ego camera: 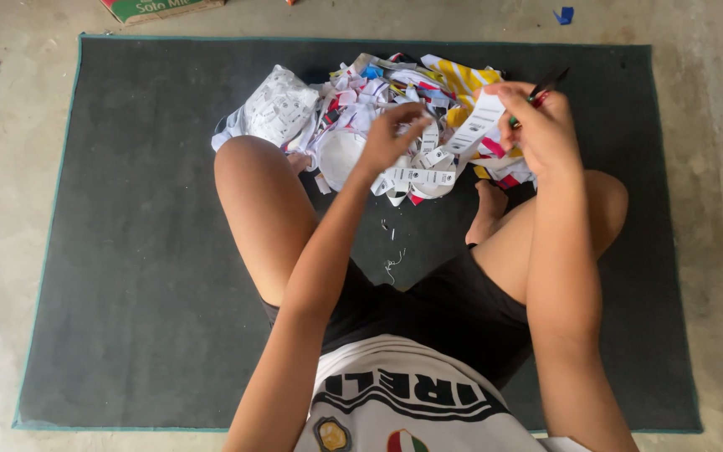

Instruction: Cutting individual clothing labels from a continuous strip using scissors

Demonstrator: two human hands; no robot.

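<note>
At frame centre, the left hand [391, 138] pinches a white label strip [453, 146], keeping it taut. The right hand [537, 125] grips scissors [546, 85] at its upper end.

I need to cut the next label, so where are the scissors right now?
In the head view, the scissors are in the right hand, upper right, above the label pile on the dark mat.

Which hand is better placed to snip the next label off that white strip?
Likely right: the right hand holds the scissors at the label strip, while the left hand only steadies it.
</note>
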